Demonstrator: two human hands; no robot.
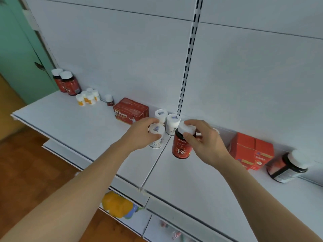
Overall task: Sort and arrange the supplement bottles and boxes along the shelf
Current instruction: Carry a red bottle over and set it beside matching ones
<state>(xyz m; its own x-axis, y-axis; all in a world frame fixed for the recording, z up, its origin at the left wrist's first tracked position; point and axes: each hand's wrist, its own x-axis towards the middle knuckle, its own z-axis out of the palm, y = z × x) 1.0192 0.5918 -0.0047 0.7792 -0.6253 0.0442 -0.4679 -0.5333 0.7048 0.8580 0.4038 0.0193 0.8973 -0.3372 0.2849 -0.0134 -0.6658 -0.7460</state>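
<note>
My left hand point(142, 135) grips the lid of a white bottle point(156, 143) standing on the white shelf point(73, 123). My right hand point(204, 140) holds a red Fe bottle point(180, 149) by its white cap, just above the shelf. Two more white bottles point(172, 124) stand behind, by the back wall. A red box point(130, 110) lies to their left. Two red Fe bottles point(67, 82) stand at the far left, beside several small white and orange bottles point(87, 96) and one small dark bottle point(109, 100).
Red boxes point(253, 154) sit at the right, behind my right hand. A dark bottle point(288, 166) lies tilted on its side further right. A slotted upright point(188, 55) divides the back panel. A lower shelf holds a yellow package point(117, 205).
</note>
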